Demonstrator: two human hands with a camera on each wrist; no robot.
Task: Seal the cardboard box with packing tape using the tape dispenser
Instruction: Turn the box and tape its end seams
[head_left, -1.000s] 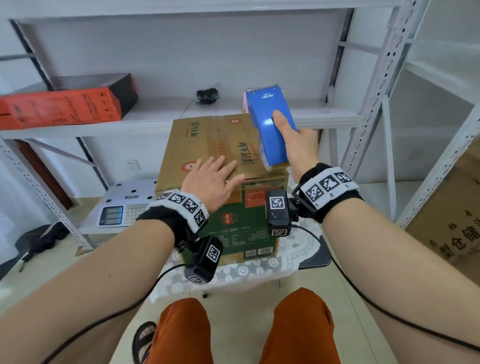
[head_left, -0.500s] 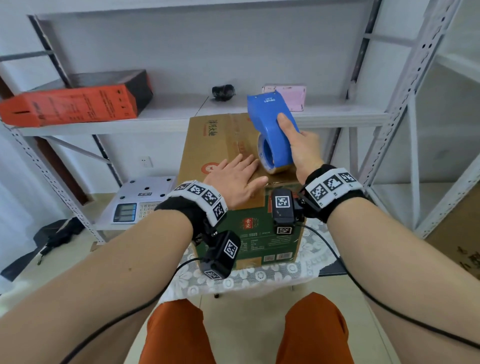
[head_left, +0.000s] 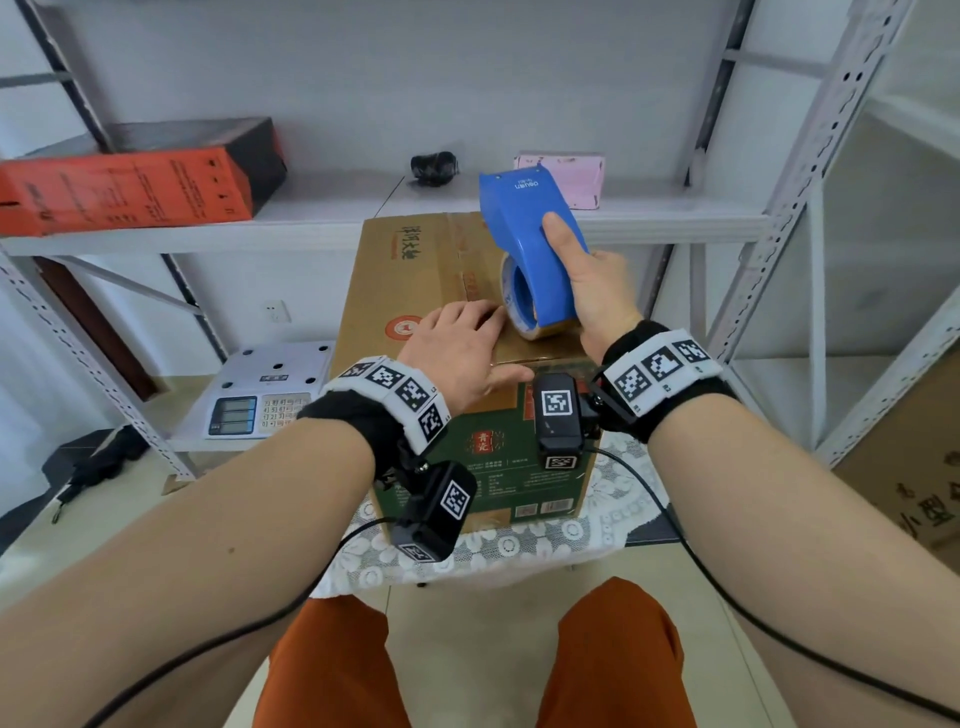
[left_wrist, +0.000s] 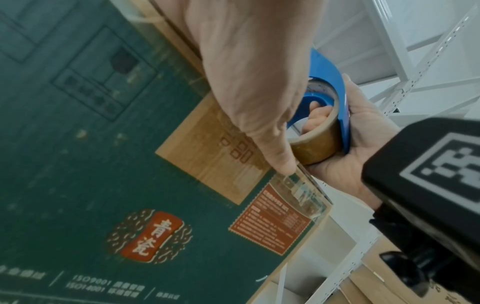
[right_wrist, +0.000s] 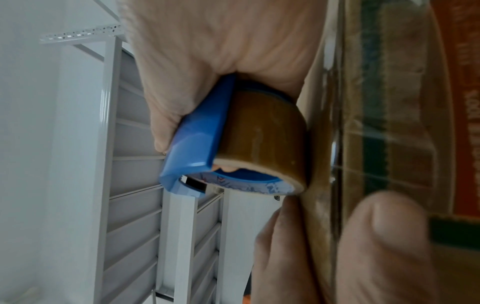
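The cardboard box (head_left: 415, 280) has a brown top and a green front and stands on a lace-covered stool. My left hand (head_left: 457, 348) lies flat on the top at the near edge, its thumb (left_wrist: 283, 164) pressing a clear tape strip (left_wrist: 303, 191) that hangs down the green front (left_wrist: 103, 164). My right hand (head_left: 597, 291) grips the blue tape dispenser (head_left: 530, 234), index finger along its back. The brown tape roll (head_left: 524, 317) touches the box top just right of my left fingers. In the right wrist view the roll (right_wrist: 262, 131) sits against the box edge (right_wrist: 324, 115).
A grey metal shelf (head_left: 322, 208) behind the box holds an orange-black carton (head_left: 130, 192), a small black object (head_left: 434, 167) and a pink box (head_left: 566, 176). A white scale (head_left: 270, 395) sits lower left. Rack uprights (head_left: 810, 156) and another carton (head_left: 914, 467) stand right.
The dispenser has come down and nearer, so its roll now touches the box top by the front edge. My left hand has slid right toward the roll, its thumb over the edge.
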